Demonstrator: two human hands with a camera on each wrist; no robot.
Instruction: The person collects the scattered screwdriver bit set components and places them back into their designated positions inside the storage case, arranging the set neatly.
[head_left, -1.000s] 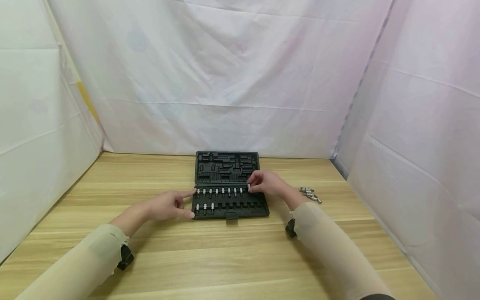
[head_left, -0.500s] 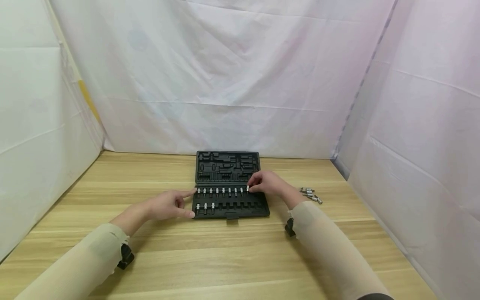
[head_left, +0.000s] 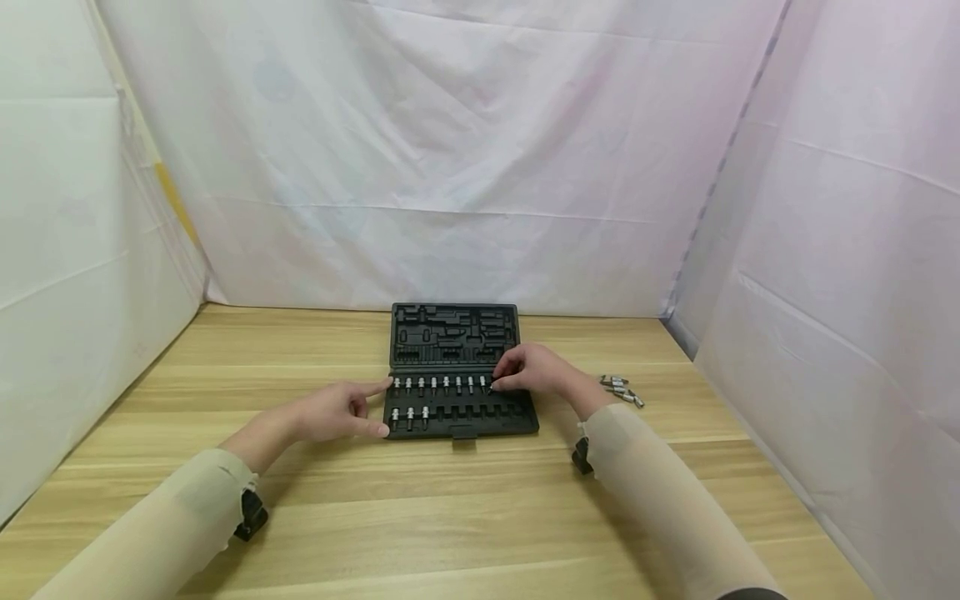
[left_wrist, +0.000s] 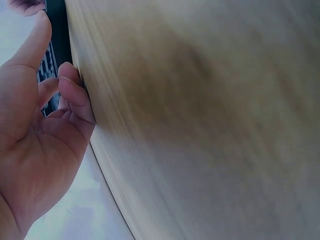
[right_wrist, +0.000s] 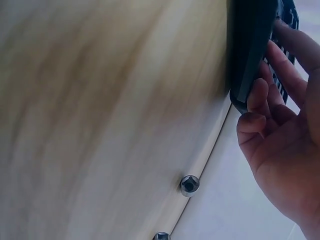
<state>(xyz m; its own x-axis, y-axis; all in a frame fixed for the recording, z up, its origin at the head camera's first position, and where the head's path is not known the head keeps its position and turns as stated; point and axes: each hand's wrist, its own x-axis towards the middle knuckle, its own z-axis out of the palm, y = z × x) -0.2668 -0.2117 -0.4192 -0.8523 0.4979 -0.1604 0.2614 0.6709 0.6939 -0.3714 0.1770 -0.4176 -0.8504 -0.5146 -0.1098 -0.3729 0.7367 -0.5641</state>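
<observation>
A black socket case (head_left: 495, 427) lies unfolded on the table, its moulded lid (head_left: 453, 333) at the back. Bit sockets (head_left: 446, 383) fill much of the upper row, and several slots in the lower row hold none. At the upper row's right end, my right hand (head_left: 536, 369) pinches a bit socket (head_left: 491, 387) between thumb and index finger, mostly hidden by the fingers. My left hand (head_left: 330, 411) touches the case's left edge with index finger and thumb spread apart. In the left wrist view, the thumb (left_wrist: 35, 45) reaches along the dark case side (left_wrist: 60, 32).
Several loose bit sockets (head_left: 619, 387) lie on the wooden table (head_left: 420, 517) to the right of the case, near my right forearm. White cloth walls (head_left: 450, 167) close in the table at the back and both sides.
The bit socket in my right hand has tipped and come slightly down and left at the row's right end. My left hand has stayed on the case edge.
</observation>
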